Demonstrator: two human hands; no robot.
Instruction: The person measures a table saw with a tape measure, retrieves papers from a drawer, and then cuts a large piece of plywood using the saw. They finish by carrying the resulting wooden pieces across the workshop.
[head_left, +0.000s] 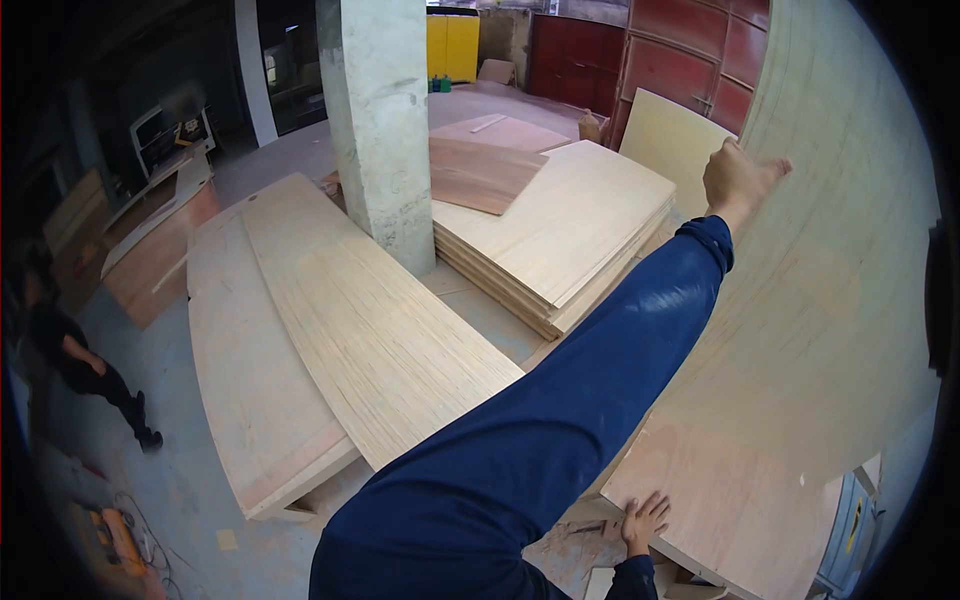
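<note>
My left arm, in a dark blue sleeve, stretches across the view to the upper right. At its end my left hand [740, 180] is closed on the edge of a large plywood sheet [830, 250] that stands tilted, its fingers curled at the edge and the thumb along the near face. Lower down, my right hand [647, 522] lies with spread fingers on the near left edge of a reddish wooden board [730, 500]. The lower end of the tall sheet meets this board's surface.
Plywood sheets lie stacked [570, 225] beside a concrete pillar [382, 120]. Left of it a long pale panel [370, 310] rests on a wider low board [260, 400]. A person [85, 365] walks at far left. An orange tool [120, 540] and cables lie on the floor.
</note>
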